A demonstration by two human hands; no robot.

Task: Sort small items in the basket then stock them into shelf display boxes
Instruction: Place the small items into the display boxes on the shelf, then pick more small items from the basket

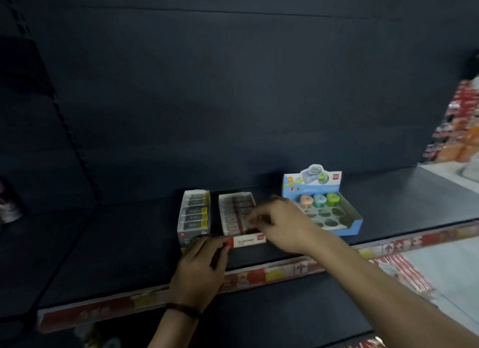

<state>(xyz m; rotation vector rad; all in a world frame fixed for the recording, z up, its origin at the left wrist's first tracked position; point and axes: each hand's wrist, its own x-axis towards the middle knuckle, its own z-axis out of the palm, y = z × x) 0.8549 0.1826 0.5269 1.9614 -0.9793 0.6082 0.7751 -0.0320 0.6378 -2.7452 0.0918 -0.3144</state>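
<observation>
Just below the middle of the frame, three open display boxes stood in a row on a dark shelf (116, 244). The left box (182, 214) held a column of yellow-and-black packs (197, 210). Just beside it, to the right, the middle box (248, 240), white with a red-and-white front panel, held rows of small reddish packs (237, 205). Further right, set a little apart, stood the blue box (347, 229) with a tall printed back card. It had three pastel sharpeners (319, 200) in its back row, with dark round holes in front of them.

The left hand (199, 267) came up from the bottom centre of the frame, with a dark bracelet (184, 308) at the wrist. Its fingers were bent and reached the front left corner of the middle box, where that box met the left box. A dark line showed between the fingers, and I could not tell whether they held anything.

The right hand (281, 226) came in from the lower right and hung over the right side of the middle box. Its fingers curled down towards the packs, but they were blurred, so the grip could not be made out.

A red and yellow strip (259, 272) ran along the shelf's front edge. Blurred red and orange goods (464, 119) showed at the right edge of the frame.
</observation>
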